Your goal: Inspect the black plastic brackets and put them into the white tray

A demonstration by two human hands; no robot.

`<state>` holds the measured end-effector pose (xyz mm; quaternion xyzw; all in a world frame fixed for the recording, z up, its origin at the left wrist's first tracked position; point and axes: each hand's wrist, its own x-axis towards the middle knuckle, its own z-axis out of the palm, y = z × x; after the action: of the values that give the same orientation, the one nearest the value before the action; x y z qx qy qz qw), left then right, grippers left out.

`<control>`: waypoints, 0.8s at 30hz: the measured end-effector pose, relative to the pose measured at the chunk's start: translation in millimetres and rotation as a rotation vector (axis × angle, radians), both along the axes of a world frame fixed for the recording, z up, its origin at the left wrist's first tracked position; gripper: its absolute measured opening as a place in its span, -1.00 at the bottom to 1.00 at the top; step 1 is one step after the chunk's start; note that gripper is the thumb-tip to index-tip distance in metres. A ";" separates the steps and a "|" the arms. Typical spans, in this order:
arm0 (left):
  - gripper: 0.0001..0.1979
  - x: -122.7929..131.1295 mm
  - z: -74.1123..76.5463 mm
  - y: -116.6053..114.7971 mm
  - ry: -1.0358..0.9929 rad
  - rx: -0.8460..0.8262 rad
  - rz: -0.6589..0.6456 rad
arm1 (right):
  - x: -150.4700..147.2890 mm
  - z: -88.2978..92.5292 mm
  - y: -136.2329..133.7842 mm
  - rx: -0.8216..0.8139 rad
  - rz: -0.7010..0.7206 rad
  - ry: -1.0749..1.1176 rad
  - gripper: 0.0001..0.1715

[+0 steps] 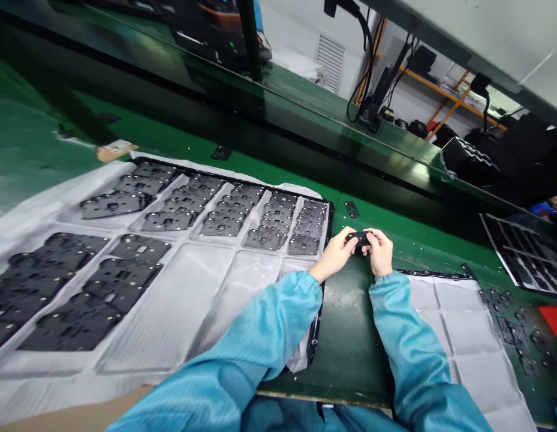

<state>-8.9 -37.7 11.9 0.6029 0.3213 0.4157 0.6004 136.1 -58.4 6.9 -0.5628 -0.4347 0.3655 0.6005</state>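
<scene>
Spanning the gap between the left hand [336, 255] and the right hand [381, 252], a small black plastic part [360, 239] was held above the green table [350, 336], with both hands closed on it by the fingertips, one at each end. It was judged to be light, thin and stiff, likely to snap at its cut-outs, and so best gripped by the outer edges. To the left, a large black tray [330, 207] lined with white foam sheet [170, 312] was seen; its far and left compartments were filled with overlapping stacks of flat black plates [264, 239], while only liner showed in those near the left sleeve. A loose part [352, 209] lay just beyond the hands.
</scene>
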 end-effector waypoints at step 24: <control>-0.81 2.8 0.9 11.0 -0.267 -0.341 0.266 | -24.9 -1.8 -5.6 0.001 -0.032 -0.128 -0.69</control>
<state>-6.2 -26.7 12.8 0.3852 0.3809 0.5068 0.6706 111.1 -64.0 5.2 -0.5916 -0.4633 0.3188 0.5776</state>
